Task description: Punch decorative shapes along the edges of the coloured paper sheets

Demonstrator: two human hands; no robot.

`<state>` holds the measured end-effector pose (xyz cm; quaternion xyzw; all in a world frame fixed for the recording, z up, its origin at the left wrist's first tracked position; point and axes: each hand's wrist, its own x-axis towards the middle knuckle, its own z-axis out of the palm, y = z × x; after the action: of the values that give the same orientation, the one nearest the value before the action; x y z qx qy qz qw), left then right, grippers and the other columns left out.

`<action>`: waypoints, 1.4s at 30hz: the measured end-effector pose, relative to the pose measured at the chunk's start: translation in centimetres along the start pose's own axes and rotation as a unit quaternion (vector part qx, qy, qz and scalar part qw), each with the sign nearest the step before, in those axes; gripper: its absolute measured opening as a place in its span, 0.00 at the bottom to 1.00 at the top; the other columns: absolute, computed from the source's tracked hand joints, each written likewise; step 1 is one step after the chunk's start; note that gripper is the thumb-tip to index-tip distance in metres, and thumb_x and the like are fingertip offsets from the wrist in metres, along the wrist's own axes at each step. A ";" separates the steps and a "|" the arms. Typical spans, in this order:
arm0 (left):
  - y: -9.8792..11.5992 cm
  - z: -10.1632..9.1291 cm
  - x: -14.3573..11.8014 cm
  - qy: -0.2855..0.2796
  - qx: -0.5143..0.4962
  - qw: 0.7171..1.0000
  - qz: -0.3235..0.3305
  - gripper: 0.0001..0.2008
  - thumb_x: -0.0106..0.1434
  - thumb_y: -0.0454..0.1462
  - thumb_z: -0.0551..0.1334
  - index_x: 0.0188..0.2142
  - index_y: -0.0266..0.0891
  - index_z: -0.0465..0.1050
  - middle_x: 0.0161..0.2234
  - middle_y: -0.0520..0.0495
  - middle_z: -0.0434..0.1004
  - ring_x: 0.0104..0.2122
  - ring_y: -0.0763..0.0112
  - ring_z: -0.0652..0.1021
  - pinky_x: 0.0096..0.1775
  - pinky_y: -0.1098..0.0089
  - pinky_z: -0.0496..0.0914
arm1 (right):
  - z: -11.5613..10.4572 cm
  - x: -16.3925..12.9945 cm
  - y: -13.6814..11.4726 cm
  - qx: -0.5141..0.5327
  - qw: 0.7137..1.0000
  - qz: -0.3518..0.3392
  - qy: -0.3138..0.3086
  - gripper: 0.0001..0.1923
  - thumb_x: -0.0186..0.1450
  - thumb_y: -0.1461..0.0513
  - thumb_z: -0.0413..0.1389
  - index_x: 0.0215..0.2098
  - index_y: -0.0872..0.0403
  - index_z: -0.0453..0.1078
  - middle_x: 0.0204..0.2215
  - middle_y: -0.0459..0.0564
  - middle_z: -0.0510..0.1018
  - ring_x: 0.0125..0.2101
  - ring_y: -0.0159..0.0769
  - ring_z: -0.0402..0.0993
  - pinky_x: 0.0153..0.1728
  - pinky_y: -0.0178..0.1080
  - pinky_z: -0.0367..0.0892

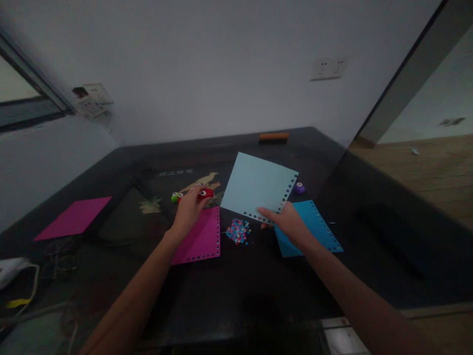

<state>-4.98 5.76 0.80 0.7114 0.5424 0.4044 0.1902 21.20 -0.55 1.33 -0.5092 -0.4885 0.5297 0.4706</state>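
My right hand (286, 219) pinches the lower right corner of a pale blue sheet of paper (258, 185), thumb on top. Star-shaped holes run along its right and lower edges. The sheet is raised and tilted above the table. My left hand (188, 209) is closed around a small red craft punch (206, 193) with a googly eye; the fingers partly cover it. Just left of that hand sits a green craft punch (174, 197). Under the left wrist lies a pink sheet (203, 234) with holes along two edges. A blue sheet (316, 227), also punched, lies beneath my right forearm.
Colourful paper confetti (238, 231) is heaped mid-table. A purple punch (299, 188) stands beyond the blue sheet. Another pink sheet (76, 217) lies far left, near a white power strip (13, 271) with its cable. An orange-brown bar (274, 136) rests at the back edge, before the wall.
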 end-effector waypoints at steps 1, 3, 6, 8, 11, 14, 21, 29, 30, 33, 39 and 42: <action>0.7 0.2 -0.3 -0.006 -0.070 0.997 -0.022 0.11 0.55 0.35 0.64 0.39 0.40 0.71 0.39 0.45 0.75 0.40 0.61 0.75 0.46 0.60 0.67 | 0.0 0.0 -0.1 0.008 1.000 -0.002 0.003 0.13 0.52 0.57 0.62 0.32 0.55 0.68 0.24 0.49 0.77 0.18 0.35 0.71 0.22 0.41 0.69; 2.3 0.8 -1.2 -0.033 -0.228 0.969 -0.085 0.12 0.54 0.34 0.65 0.39 0.38 0.70 0.39 0.46 0.75 0.37 0.66 0.77 0.44 0.63 0.70 | 0.1 -0.1 -0.3 0.026 1.000 -0.010 0.012 0.14 0.52 0.57 0.62 0.32 0.55 0.67 0.24 0.49 0.76 0.18 0.34 0.70 0.22 0.41 0.69; 4.1 1.7 -2.5 -0.057 -0.426 0.884 -0.183 0.14 0.54 0.32 0.65 0.40 0.38 0.69 0.38 0.47 0.76 0.35 0.70 0.79 0.44 0.67 0.71 | 0.3 -0.1 -0.4 0.048 0.998 -0.012 0.029 0.15 0.52 0.56 0.62 0.32 0.56 0.67 0.26 0.50 0.76 0.18 0.33 0.70 0.22 0.40 0.69; 4.8 2.0 -3.0 -0.056 -0.491 0.838 -0.233 0.14 0.54 0.28 0.64 0.40 0.38 0.69 0.38 0.47 0.76 0.36 0.71 0.79 0.44 0.70 0.72 | 0.3 -0.1 -0.4 0.046 0.998 -0.012 0.034 0.15 0.52 0.56 0.62 0.33 0.56 0.67 0.26 0.51 0.76 0.19 0.33 0.70 0.22 0.39 0.68; 5.2 2.1 -3.2 -0.042 -0.532 0.796 -0.287 0.17 0.54 0.23 0.61 0.42 0.39 0.71 0.36 0.49 0.77 0.35 0.75 0.79 0.44 0.75 0.71 | 0.4 0.0 -0.3 0.041 0.998 -0.008 0.037 0.16 0.52 0.55 0.62 0.33 0.56 0.66 0.26 0.51 0.76 0.19 0.33 0.69 0.21 0.38 0.67; 5.4 2.1 -3.3 -0.036 -0.544 0.778 -0.312 0.18 0.56 0.23 0.59 0.44 0.39 0.71 0.36 0.49 0.78 0.36 0.77 0.78 0.47 0.76 0.70 | 0.4 0.0 -0.3 0.053 0.998 -0.001 0.045 0.15 0.52 0.56 0.62 0.33 0.56 0.67 0.28 0.52 0.76 0.18 0.32 0.69 0.22 0.39 0.67; 6.2 1.9 -4.2 -0.065 -0.530 0.791 -0.297 0.08 0.61 0.33 0.60 0.41 0.38 0.72 0.39 0.47 0.78 0.36 0.74 0.78 0.45 0.72 0.71 | 0.4 -0.1 -0.2 0.054 0.998 -0.017 0.037 0.14 0.53 0.56 0.62 0.31 0.56 0.68 0.22 0.49 0.75 0.19 0.33 0.69 0.23 0.38 0.68; 6.4 2.4 -5.1 -0.139 -0.518 0.802 -0.261 0.12 0.55 0.32 0.66 0.39 0.35 0.70 0.39 0.43 0.77 0.41 0.65 0.78 0.46 0.66 0.70 | 0.7 -0.1 0.3 0.058 0.997 -0.024 0.045 0.14 0.52 0.57 0.62 0.33 0.56 0.68 0.27 0.49 0.77 0.19 0.31 0.70 0.24 0.38 0.69; 6.5 2.5 -5.2 -0.141 -0.510 0.808 -0.259 0.12 0.54 0.33 0.66 0.39 0.35 0.70 0.40 0.43 0.77 0.40 0.66 0.78 0.45 0.67 0.71 | 0.7 -0.1 0.3 0.053 0.997 -0.025 0.044 0.14 0.52 0.57 0.62 0.33 0.56 0.68 0.26 0.49 0.77 0.19 0.32 0.70 0.24 0.38 0.69; 6.6 2.7 -5.5 -0.134 -0.479 0.831 -0.251 0.14 0.53 0.35 0.66 0.41 0.37 0.71 0.42 0.44 0.77 0.41 0.66 0.77 0.41 0.69 0.71 | 1.0 -0.3 0.3 0.046 0.998 -0.028 0.036 0.14 0.53 0.56 0.61 0.33 0.56 0.68 0.28 0.50 0.77 0.21 0.32 0.70 0.25 0.39 0.70; 6.4 2.9 -5.7 -0.154 -0.436 0.861 -0.212 0.16 0.53 0.36 0.66 0.43 0.41 0.71 0.43 0.44 0.78 0.43 0.64 0.77 0.44 0.67 0.69 | 1.2 -0.5 0.3 0.029 0.997 -0.045 0.055 0.14 0.53 0.56 0.62 0.35 0.53 0.70 0.35 0.53 0.79 0.30 0.40 0.75 0.32 0.44 0.73; 6.2 2.9 -5.8 -0.160 -0.423 0.867 -0.207 0.14 0.52 0.36 0.67 0.39 0.39 0.72 0.40 0.45 0.79 0.40 0.66 0.77 0.44 0.66 0.69 | 1.1 -0.4 0.6 0.019 0.995 -0.066 0.067 0.13 0.52 0.56 0.63 0.35 0.52 0.71 0.36 0.53 0.79 0.36 0.43 0.76 0.39 0.47 0.72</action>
<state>0.64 -1.23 1.34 0.4888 0.4166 0.4271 0.6365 20.16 -1.07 0.76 -0.5008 -0.4783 0.4718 0.5457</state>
